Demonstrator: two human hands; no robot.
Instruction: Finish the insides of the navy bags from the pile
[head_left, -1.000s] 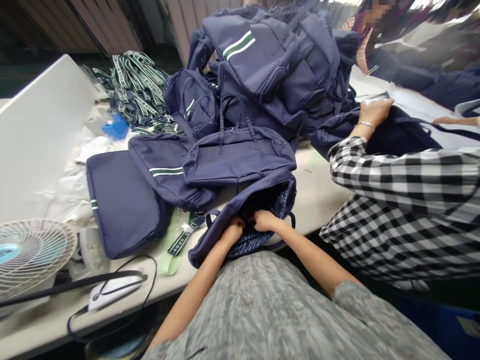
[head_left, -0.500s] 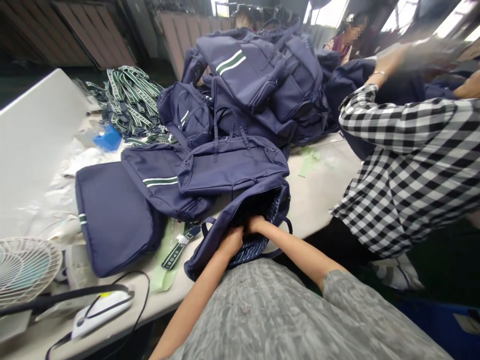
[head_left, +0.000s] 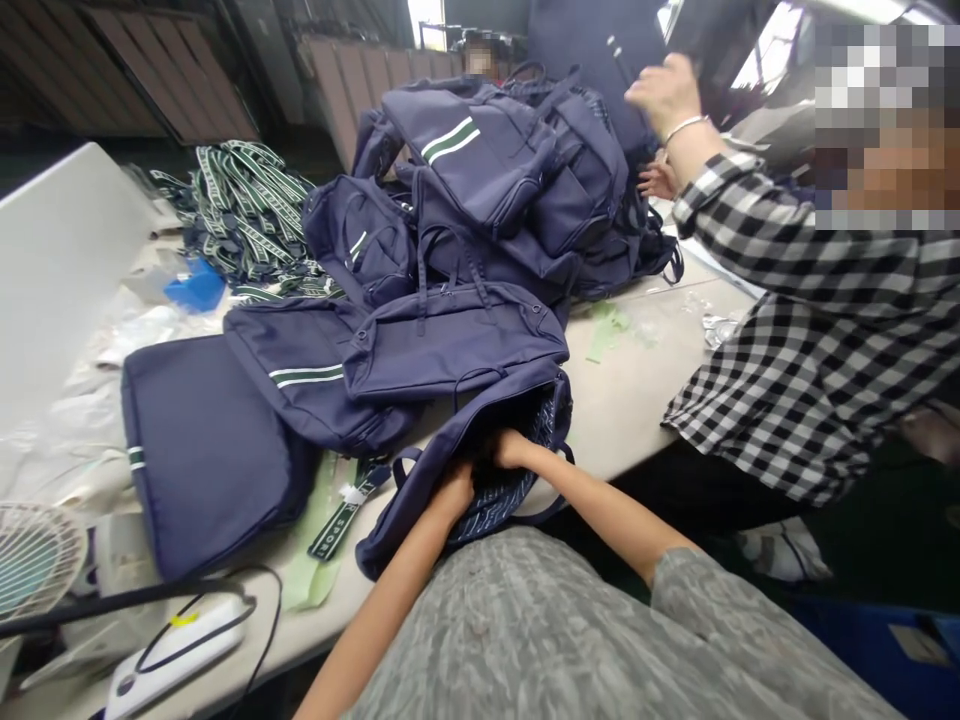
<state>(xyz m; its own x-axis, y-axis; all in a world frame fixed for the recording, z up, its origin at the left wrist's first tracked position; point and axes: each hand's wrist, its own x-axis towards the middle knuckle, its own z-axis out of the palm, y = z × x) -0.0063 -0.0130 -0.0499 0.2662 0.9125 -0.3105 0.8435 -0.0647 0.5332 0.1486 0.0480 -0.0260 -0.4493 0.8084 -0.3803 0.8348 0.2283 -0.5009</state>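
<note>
A navy duffel bag (head_left: 427, 485) lies unzipped at the table's front edge, against my body. Its mouth gapes toward me and shows a dark lining with white lettering. Both my hands reach inside it. My left hand (head_left: 456, 490) is at the left of the opening, fingers curled down out of sight. Close beside it, my right hand (head_left: 511, 448) bends into the dark interior, its fingertips hidden. Whether either hand grips anything in there is not visible. Just behind lies another navy bag (head_left: 457, 340) with two upright handles.
More navy bags (head_left: 480, 170) are heaped behind. Green-and-white lettered straps (head_left: 244, 215) pile up at back left; one short strap (head_left: 337, 520) lies nearer. A fan (head_left: 37, 560) and a white corded device (head_left: 176, 650) stand front left. At right is a co-worker in a checked shirt (head_left: 832, 300).
The co-worker's arm has swung up and left, and a dark navy piece now stands raised behind the heap. My hands stay inside the bag, the left slightly deeper. The view has shifted slightly.
</note>
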